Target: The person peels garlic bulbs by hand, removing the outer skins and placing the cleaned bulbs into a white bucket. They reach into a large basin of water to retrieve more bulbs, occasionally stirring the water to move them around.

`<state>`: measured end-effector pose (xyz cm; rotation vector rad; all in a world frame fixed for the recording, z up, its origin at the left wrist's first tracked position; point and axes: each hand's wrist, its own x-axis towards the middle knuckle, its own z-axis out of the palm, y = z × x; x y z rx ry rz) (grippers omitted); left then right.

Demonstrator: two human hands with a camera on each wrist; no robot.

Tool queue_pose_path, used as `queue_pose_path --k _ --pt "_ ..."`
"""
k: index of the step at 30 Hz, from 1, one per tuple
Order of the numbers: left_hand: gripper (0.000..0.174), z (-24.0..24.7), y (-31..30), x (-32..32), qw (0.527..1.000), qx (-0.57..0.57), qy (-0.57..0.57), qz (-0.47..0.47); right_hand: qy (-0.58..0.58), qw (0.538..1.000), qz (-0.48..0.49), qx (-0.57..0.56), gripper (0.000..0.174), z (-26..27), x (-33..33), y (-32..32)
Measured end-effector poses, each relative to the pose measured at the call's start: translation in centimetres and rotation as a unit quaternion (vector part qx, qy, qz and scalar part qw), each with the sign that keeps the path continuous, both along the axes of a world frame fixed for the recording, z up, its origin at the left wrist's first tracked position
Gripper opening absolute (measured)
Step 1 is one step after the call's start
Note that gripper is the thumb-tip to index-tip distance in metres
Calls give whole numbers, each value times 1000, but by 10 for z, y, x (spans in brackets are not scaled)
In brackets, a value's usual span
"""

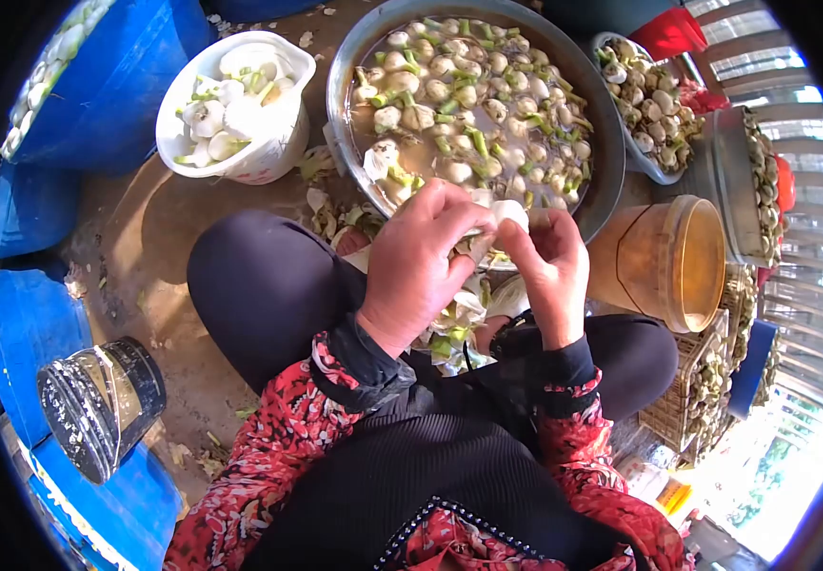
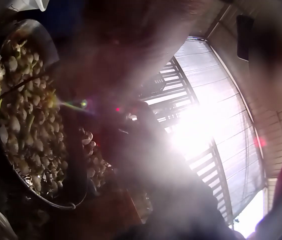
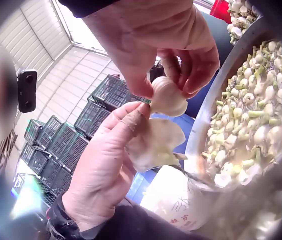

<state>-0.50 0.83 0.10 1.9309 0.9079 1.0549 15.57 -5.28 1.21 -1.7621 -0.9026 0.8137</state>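
In front of my lap both hands meet at a white, peeled-looking garlic bulb [image 3: 169,98]. My right hand [image 1: 556,274] pinches the bulb between thumb and fingers. My left hand [image 1: 423,262] grips a loose pale flap of garlic skin [image 3: 156,142], its thumb tip right at the bulb's edge. Just beyond the hands stands a wide metal basin [image 1: 337,105] of murky water, full of garlic bulbs [image 1: 468,95] with short green stems. Peeled skins [image 1: 464,314] lie below the hands, between my legs. The left wrist view is dark and glared, with the hands blurred.
A white tub [image 1: 287,143] of cleaned garlic stands left of the basin. To the right are a tan bucket [image 1: 654,262] on its side and another tub of garlic [image 1: 649,109]. Blue containers [image 1: 35,319] and a dirty black bucket [image 1: 97,404] line the left.
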Motion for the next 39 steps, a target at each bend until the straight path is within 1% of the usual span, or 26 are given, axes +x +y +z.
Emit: queue_pose_path --k 4,6,7,9,10,11,13,15,17,18,19,20,21,22,23,25,26,27,29,31,32,33,35,36,37,39 --pt "23 1 -1 4 1000 12 -6 17 38 999 -6 4 32 -11 5 1" --pt "19 -2 2 3 993 -29 -107 51 60 998 -24 13 31 -14 9 3" --pt "12 -5 3 4 982 -80 -161 65 59 998 -26 14 31 -18 16 5" --pt "9 -2 6 -8 989 -111 -79 55 165 982 -88 -2 31 -26 31 13" --pt "9 -8 2 -7 984 -155 -80 33 109 989 -97 -11 31 -27 32 17" --pt "10 -15 -2 -4 977 -197 -81 12 108 990 -93 -9 31 -28 32 21" --pt "11 -12 -5 -4 982 -172 -65 32 63 995 -71 -17 33 -18 24 27" --pt "11 -5 -3 -12 989 -98 84 -69 69 996 -63 -11 33 -21 27 41" --pt "11 -31 -15 -9 962 -86 193 -175 71 996 -2 -53 32 -16 28 61" --pt "10 -34 -21 -13 958 -75 199 -194 154 986 61 11 34 -4 20 70" --pt "10 -35 -25 -15 953 -65 202 -215 234 962 120 74 37 14 8 79" --pt "10 -36 -23 -13 953 -67 202 -215 249 950 157 104 39 35 -6 89" --pt "8 -36 -19 -13 948 -52 237 -208 266 935 194 133 42 49 -16 98" --pt "8 -35 -16 -14 941 -36 273 -197 195 950 196 146 45 50 -19 104" --pt "8 -33 -14 -15 942 -34 275 -190 163 962 167 144 42 40 -16 109" --pt "12 -30 -14 -12 964 -70 233 -103 21 985 168 42 43 -22 18 117" --pt "17 -31 -15 -11 958 -73 252 -113 -79 978 178 -68 44 -44 28 114" --pt "22 -33 -15 -12 951 -75 272 -125 -178 951 182 -176 45 -68 37 108" --pt "24 -29 -13 -16 931 -95 314 -161 -268 922 211 -182 52 -143 65 89" --pt "26 -36 -14 -15 929 -100 317 -161 -288 911 213 -206 57 -191 85 84" --pt "27 -38 -12 -15 929 -101 322 -153 -307 899 219 -222 61 -208 92 85" --pt "27 -38 -10 -14 928 -99 326 -151 -305 901 219 -218 61 -220 96 86" --pt "26 -34 -12 -12 933 -66 314 -165 -137 926 209 -283 70 -241 95 95" --pt "26 -34 -12 -10 939 -66 300 -155 -127 915 206 -322 78 -258 97 100" --pt "26 -34 -13 -9 950 -44 282 -130 -104 909 236 -328 82 -239 88 103" --pt "26 -33 -11 -8 962 -53 250 -97 -124 898 262 -331 82 -230 79 109"
